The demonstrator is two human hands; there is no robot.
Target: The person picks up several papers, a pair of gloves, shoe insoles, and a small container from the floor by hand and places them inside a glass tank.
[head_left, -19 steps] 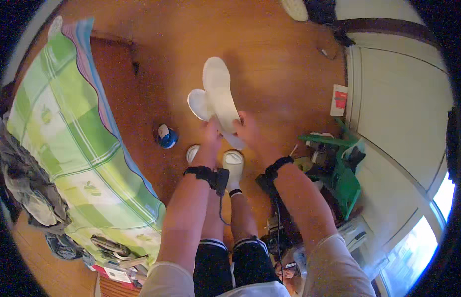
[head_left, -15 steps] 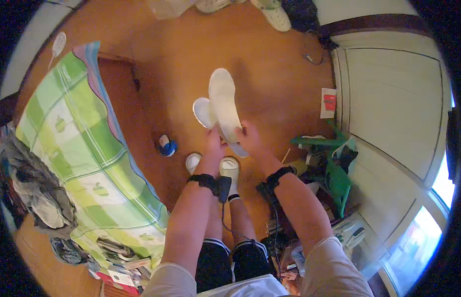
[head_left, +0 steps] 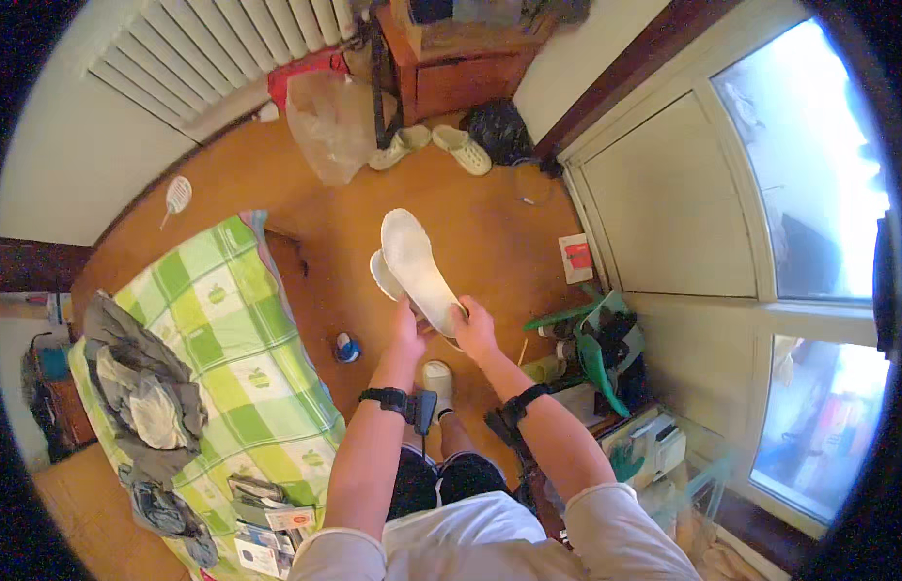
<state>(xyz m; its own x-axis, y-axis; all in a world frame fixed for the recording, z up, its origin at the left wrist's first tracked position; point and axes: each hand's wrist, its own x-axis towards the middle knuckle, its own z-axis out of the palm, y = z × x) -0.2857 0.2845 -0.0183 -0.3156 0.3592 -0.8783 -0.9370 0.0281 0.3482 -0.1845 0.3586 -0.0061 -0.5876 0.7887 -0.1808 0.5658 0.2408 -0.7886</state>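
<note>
Out in front of me I hold a pair of white shoe insoles at their narrow ends. The nearer insole (head_left: 418, 271) is seen in full length, tilted up and away; the other insole (head_left: 382, 275) pokes out behind it on the left, mostly hidden. My left hand (head_left: 408, 331) is closed round the lower left part of the pair. At the heel end of the nearer insole, my right hand (head_left: 474, 327) pinches its right edge. One white shoe (head_left: 437, 375) shows on my foot below my hands.
A bed with a green checked sheet (head_left: 240, 334) stands left, clothes (head_left: 146, 387) on it. A blue-and-white container (head_left: 347, 348) is on the wooden floor. Pale clogs (head_left: 461, 150) and a plastic bag (head_left: 327, 121) lie at the far wall. A green folding stool (head_left: 594, 353) stands right.
My view has tilted up toward the far wall, bringing the radiator and cabinet in. The insoles are still in my hands, now closer together, the rear one more covered.
</note>
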